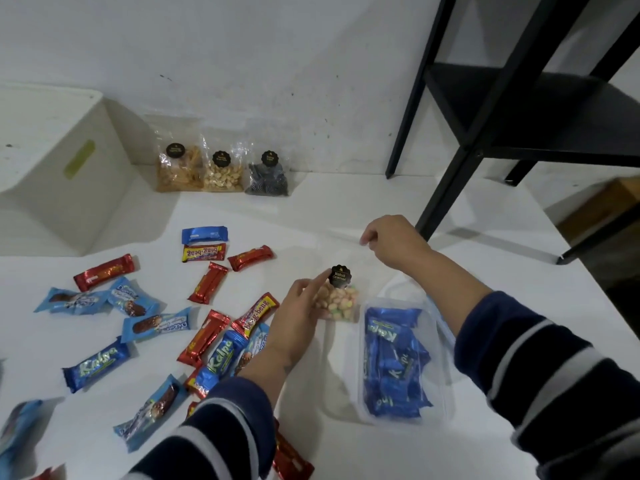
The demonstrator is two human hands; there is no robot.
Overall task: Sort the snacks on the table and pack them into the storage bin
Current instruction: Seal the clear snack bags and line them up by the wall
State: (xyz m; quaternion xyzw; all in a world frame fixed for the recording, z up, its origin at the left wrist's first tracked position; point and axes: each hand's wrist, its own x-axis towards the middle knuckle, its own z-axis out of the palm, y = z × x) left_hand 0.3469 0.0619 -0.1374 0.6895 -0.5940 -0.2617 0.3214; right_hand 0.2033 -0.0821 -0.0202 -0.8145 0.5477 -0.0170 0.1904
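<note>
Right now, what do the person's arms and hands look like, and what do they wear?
Both arms wear long sleeves, dark navy with wide light grey-white stripes running around them. The left sleeve and the right sleeve are pushed back so the forearms show. The left hand and the right hand are bare: no gloves, rings or watch are visible.

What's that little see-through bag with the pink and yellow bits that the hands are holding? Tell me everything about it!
The clear bag is a small see-through plastic pouch of tiny round biscuits in pink, yellow and green. A black scalloped sticker with gold writing sits near its top. It stands upright on the white table, beside the clear tub of blue snack packs. The left hand holds its side, one finger reaching the sticker. The right hand pinches its top edge.
</note>
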